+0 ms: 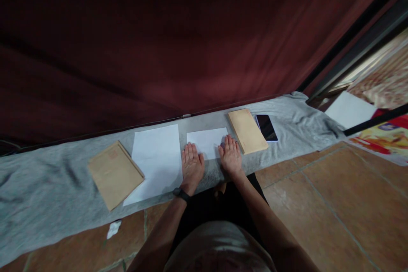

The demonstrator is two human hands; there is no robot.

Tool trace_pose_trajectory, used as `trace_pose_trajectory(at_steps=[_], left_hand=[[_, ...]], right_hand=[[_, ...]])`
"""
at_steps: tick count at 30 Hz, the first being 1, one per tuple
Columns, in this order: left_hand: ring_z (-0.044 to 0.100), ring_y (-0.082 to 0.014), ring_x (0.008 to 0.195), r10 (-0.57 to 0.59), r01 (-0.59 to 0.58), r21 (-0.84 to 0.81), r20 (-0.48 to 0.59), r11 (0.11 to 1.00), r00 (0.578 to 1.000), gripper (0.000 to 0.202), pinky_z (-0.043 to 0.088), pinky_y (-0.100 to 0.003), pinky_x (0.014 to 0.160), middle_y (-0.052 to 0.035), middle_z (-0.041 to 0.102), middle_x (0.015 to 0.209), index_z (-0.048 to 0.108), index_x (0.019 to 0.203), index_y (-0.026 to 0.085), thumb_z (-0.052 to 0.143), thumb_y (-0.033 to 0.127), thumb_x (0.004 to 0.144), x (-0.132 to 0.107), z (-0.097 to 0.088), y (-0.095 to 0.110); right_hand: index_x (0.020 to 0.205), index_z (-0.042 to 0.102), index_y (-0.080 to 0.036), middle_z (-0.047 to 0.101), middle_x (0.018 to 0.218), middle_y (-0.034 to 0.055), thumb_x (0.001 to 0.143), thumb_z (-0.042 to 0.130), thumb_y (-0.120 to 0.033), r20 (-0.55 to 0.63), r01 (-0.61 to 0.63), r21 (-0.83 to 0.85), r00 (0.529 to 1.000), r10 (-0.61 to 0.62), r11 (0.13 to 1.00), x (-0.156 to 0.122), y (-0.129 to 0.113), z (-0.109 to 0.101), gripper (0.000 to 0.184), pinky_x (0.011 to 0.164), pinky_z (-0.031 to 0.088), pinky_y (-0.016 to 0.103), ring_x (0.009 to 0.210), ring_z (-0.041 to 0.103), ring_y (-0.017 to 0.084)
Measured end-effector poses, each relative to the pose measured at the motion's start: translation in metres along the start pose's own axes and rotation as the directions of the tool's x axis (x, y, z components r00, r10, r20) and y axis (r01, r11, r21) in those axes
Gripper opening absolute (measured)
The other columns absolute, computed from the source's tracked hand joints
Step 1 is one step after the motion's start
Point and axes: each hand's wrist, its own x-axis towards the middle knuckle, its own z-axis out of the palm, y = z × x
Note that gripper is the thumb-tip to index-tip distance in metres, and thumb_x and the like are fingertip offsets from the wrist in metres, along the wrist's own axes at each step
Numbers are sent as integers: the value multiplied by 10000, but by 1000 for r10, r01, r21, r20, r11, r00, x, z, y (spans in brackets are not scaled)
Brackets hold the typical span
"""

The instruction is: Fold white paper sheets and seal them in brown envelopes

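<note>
A small white paper (pixel 206 137), perhaps folded, lies on the grey cloth in front of me. My left hand (pixel 192 168) rests flat at its lower left corner, fingers stretched out and a dark band on the wrist. At the lower right corner my right hand (pixel 230 156) lies with its fingers extended, close to a stack of brown envelopes (pixel 248 131). Neither hand grips anything. Left of my left hand is a larger white sheet (pixel 157 157). Another set of brown envelopes (pixel 115 174) overlaps that sheet's left edge.
A phone (pixel 267 127) lies right of the envelope stack. The grey cloth (pixel 47 187) covers a long narrow surface against a dark red curtain (pixel 204 59). A crumpled white scrap (pixel 114 229) is on the tiled floor (pixel 306 208). Dark bars and a colourful package (pixel 387 138) are at right.
</note>
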Motion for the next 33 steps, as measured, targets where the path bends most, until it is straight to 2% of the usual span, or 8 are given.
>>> trace_pose_trajectory(at_steps=[3, 6, 9, 14, 21, 28, 33], left_hand=[[206, -280, 1523, 134, -132, -27, 74, 991, 988, 588, 249, -511, 1231, -209, 311, 1602, 293, 1531, 13, 299, 281, 1008, -2, -8, 6], [211, -246, 1523, 271, -263, -67, 153, 962, 950, 579, 252, -473, 1239, -159, 326, 1608, 296, 1541, 53, 304, 264, 1002, -7, -13, 15], [209, -241, 1523, 313, -307, -62, 201, 950, 928, 573, 238, -464, 1245, -155, 328, 1607, 320, 1534, 52, 306, 233, 991, -11, -14, 21], [206, -250, 1523, 300, -300, -36, 213, 953, 930, 577, 239, -473, 1241, -167, 317, 1607, 311, 1538, 48, 311, 236, 993, -13, -10, 20], [243, -282, 1512, 186, -190, 9, 175, 982, 967, 629, 274, -506, 1219, -190, 308, 1606, 271, 1552, 58, 364, 336, 995, -21, -11, 19], [243, -301, 1511, 108, -113, 30, 122, 993, 987, 690, 267, -504, 1220, -221, 310, 1599, 274, 1543, 36, 375, 453, 1002, -30, -14, 16], [224, -325, 1515, 54, -61, 67, 107, 996, 993, 749, 253, -505, 1222, -267, 289, 1592, 279, 1525, -22, 379, 502, 999, -34, -14, 13]], right_hand=[[1538, 348, -71, 340, 1595, 155, 1060, 297, -403, 51, 121, 47, 991, -124, 991, -5, -1, -8, 584, 1208, 259, 469, 1489, 303, 278], [1538, 367, -135, 359, 1596, 94, 1062, 291, -419, 118, 271, 111, 952, -283, 956, -15, -3, -17, 560, 1220, 248, 436, 1489, 310, 236], [1535, 381, -185, 372, 1591, 68, 1061, 310, -430, 161, 345, 130, 917, -364, 929, -22, -6, -21, 539, 1231, 221, 446, 1477, 336, 233], [1543, 363, -165, 355, 1594, 101, 1054, 343, -434, 145, 304, 90, 938, -315, 948, -25, -11, -18, 558, 1224, 225, 470, 1474, 340, 257], [1545, 331, -69, 350, 1582, 183, 1049, 347, -440, 46, 178, 25, 983, -179, 984, -34, -10, -8, 619, 1204, 254, 500, 1478, 325, 306], [1528, 328, 5, 358, 1560, 248, 1043, 346, -471, -8, 96, -8, 995, -96, 995, -42, -3, -5, 680, 1185, 275, 517, 1464, 340, 340], [1513, 342, 30, 363, 1550, 270, 1041, 359, -472, -11, 74, -35, 997, -74, 997, -45, 0, -6, 690, 1179, 280, 520, 1448, 364, 350]])
